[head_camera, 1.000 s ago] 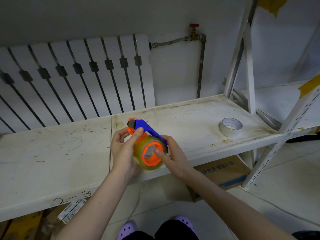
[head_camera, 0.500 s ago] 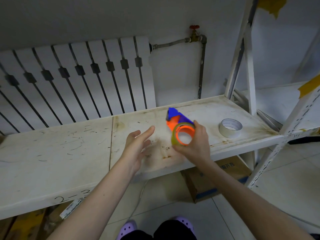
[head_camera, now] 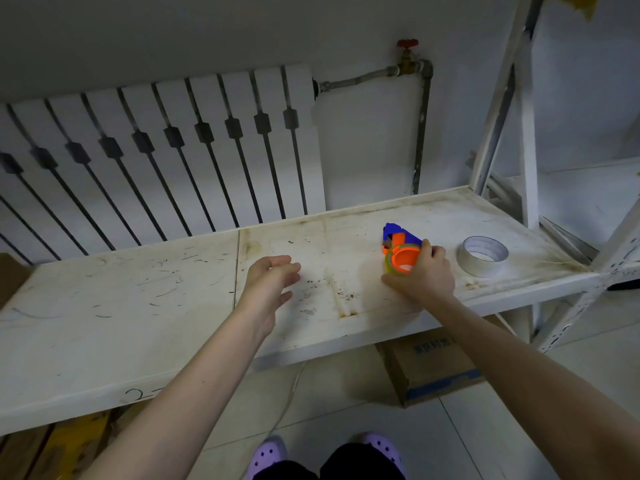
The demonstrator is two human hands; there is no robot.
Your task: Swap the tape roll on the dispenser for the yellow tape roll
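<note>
The blue and orange tape dispenser (head_camera: 398, 237) rests low on the white shelf (head_camera: 138, 306), right of centre, with the yellow tape roll (head_camera: 391, 263) around its orange hub. My right hand (head_camera: 422, 275) grips the dispenser from its right and near side. A grey tape roll (head_camera: 482, 254) lies flat on the shelf just right of that hand. My left hand (head_camera: 270, 278) hovers over the middle of the shelf, fingers loosely curled and holding nothing.
A white radiator (head_camera: 156, 161) stands behind the shelf, with a pipe and red valve (head_camera: 408, 43) to its right. Shelf uprights (head_camera: 526, 133) rise at the right. A cardboard box (head_camera: 433, 368) sits on the floor under the shelf.
My left hand let go of the dispenser. My right hand carried it right and away from me, down to the shelf beside the grey roll.
</note>
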